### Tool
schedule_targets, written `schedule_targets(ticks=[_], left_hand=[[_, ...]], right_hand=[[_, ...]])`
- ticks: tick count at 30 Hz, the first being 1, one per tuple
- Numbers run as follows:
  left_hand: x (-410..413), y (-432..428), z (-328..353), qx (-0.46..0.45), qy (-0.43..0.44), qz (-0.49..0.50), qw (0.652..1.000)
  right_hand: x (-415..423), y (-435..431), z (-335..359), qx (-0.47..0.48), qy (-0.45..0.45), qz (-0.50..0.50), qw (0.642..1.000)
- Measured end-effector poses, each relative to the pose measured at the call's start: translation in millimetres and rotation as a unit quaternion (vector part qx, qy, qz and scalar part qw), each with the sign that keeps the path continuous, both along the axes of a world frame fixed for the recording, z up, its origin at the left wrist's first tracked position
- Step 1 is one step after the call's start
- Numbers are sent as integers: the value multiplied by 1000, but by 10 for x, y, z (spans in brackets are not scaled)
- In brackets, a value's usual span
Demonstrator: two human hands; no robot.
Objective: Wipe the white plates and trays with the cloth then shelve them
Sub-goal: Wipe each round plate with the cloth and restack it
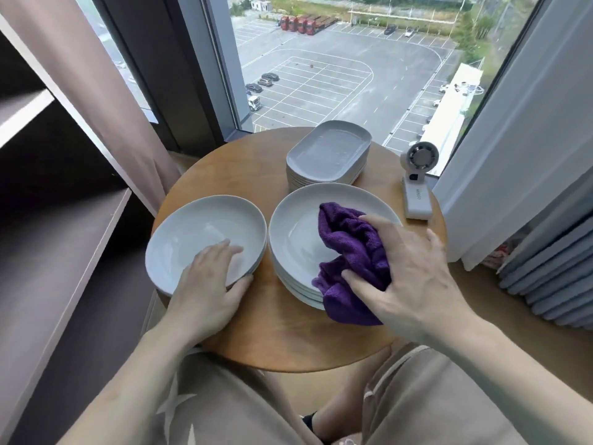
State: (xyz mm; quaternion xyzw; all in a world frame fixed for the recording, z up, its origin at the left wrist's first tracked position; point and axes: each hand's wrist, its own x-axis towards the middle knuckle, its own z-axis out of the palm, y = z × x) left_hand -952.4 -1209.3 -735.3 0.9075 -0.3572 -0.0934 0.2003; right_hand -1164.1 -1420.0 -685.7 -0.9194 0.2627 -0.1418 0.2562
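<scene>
While wiping goes on at right stack, shelf (64, 239) stands far left. Left plate stack (192, 226) on bench (272, 332): left hand (208, 284) grip apart, fingers flat in top plate, thumb at rim. Right plate stack (295, 226) just beside: purple cloth (349, 252) bunched in top plate, right hand (414, 271) grip clamped on it. Sweep centre outward, cover rim, press lightly so stack does not slide. Tray stack (327, 152) behind, likely next.

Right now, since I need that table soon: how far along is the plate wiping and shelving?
Done: no dish shows on the shelf yet. In hand: the right hand grips the purple cloth on the right plate stack, and the left hand rests on the left plate stack. Left: both stacks and the tray stack, plus all the shelving.
</scene>
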Motion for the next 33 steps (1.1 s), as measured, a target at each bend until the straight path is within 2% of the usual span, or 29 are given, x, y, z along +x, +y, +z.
schedule_targets(ticks=[3, 5, 7, 10, 19, 25, 33], left_hand=[[-210, -82, 113, -171, 20, 25, 985], [-359, -115, 180, -228, 55, -2, 972], [-485, -124, 191, -209, 91, -56, 972], [-569, -138, 172, -141, 87, -107, 980], [-566, -161, 204, -125, 77, -103, 984], [-544, -170, 135, -119, 69, -111, 984], [-496, -134, 31, -116, 34, -121, 985]], right_hand=[[164, -32, 67, -17, 77, 24, 997], [311, -16, 85, -51, 121, 40, 991], [445, 15, 82, -79, 150, 60, 984], [583, 79, 68, -79, 166, 83, 979], [950, 151, -37, -21, 85, 112, 990], [1186, 104, -163, -122, 73, 61, 988], [1282, -119, -204, -196, 95, -3, 976]])
